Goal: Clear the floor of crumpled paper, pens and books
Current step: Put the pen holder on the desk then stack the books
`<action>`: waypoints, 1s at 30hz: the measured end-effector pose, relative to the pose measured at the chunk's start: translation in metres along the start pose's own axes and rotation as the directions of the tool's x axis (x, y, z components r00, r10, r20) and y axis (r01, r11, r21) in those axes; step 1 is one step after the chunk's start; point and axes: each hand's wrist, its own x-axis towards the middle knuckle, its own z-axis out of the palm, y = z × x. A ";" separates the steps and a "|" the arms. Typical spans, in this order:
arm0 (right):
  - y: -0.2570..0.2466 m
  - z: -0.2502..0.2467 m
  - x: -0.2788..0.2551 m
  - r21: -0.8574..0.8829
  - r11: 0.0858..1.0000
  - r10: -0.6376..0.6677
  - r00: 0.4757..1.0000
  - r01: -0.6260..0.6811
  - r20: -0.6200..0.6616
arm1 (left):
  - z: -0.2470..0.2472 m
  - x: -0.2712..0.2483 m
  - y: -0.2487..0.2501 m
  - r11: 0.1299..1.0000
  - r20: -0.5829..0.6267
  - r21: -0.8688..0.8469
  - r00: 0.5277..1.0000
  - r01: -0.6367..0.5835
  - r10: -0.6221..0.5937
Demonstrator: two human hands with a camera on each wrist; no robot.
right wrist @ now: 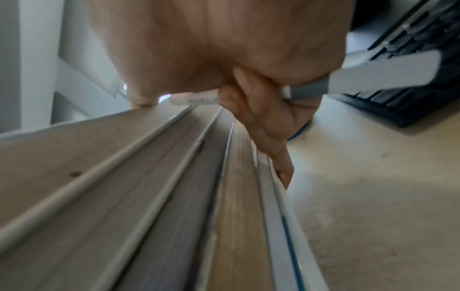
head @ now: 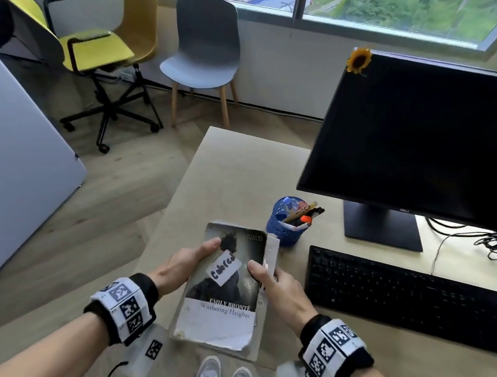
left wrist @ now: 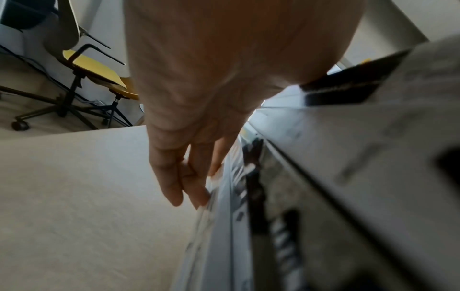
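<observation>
A stack of books [head: 224,287] is held between both hands over the front left of the desk [head: 236,172]. The top book is a worn paperback titled Wuthering Heights, with a dark cover and a white handwritten label. My left hand [head: 189,262] grips the stack's left edge, thumb on the cover and fingers [left wrist: 174,177] underneath. My right hand [head: 275,282] grips the right edge the same way, fingers [right wrist: 268,133] curled under the page edges [right wrist: 149,187]. A white pen [right wrist: 194,100] is also caught in the right hand against the books. Whether the stack touches the desk is unclear.
A blue pen holder [head: 286,221] full of pens stands just beyond the books. A black keyboard [head: 405,301] and a dark monitor [head: 423,136] fill the desk's right side. Yellow [head: 97,48] and grey [head: 204,54] chairs stand on the wooden floor [head: 106,207] to the left.
</observation>
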 end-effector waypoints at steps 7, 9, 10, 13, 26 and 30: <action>-0.001 -0.020 0.006 -0.351 0.936 -0.092 0.959 -0.008 -0.268 | 0.011 0.032 -0.012 0.989 -0.169 0.145 0.984 -0.026 0.050; -0.003 -0.038 0.007 -0.204 0.976 -0.149 0.918 0.077 -0.368 | 0.013 0.035 -0.018 0.997 -0.160 0.068 0.986 -0.034 0.045; -0.005 -0.047 0.007 -0.099 0.985 -0.171 0.892 0.142 -0.418 | 0.013 0.036 -0.019 0.997 -0.161 0.060 0.986 -0.039 0.048; -0.018 -0.078 0.013 0.197 0.928 -0.174 0.836 0.316 -0.520 | 0.012 0.035 -0.018 0.998 -0.145 0.039 0.988 -0.054 0.059; -0.037 -0.098 0.067 0.114 0.942 -0.148 0.693 0.317 -0.705 | 0.014 0.029 -0.016 0.990 -0.218 0.083 0.968 -0.112 0.127; -0.037 -0.090 0.072 -0.042 0.968 -0.217 0.740 0.247 -0.636 | 0.014 0.032 -0.018 0.990 -0.221 0.070 0.966 -0.122 0.134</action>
